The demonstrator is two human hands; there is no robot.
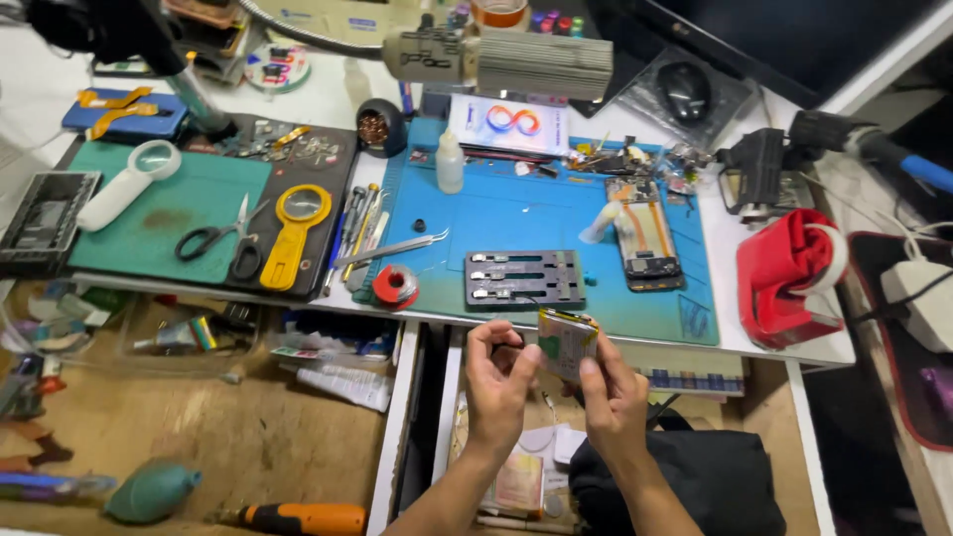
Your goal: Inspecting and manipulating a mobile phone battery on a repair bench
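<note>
Hovering at the near edge of the blue work mat (516, 213), both hands crowding each other: left hand (499, 382) and right hand (612, 397) pinching a small circuit board (568, 342). Just beyond, blocking a straight reach: a dark grey jig block (524, 279). Left of it, crowding the mat edge: a red tape roll (395, 287) and tweezers (392, 248). Right of it, lying lengthwise: an opened phone (647, 238). Leaving bare mat between the jig and a white dropper bottle (451, 162). Standing open below: a drawer (248, 427), lying loosely cluttered.
</note>
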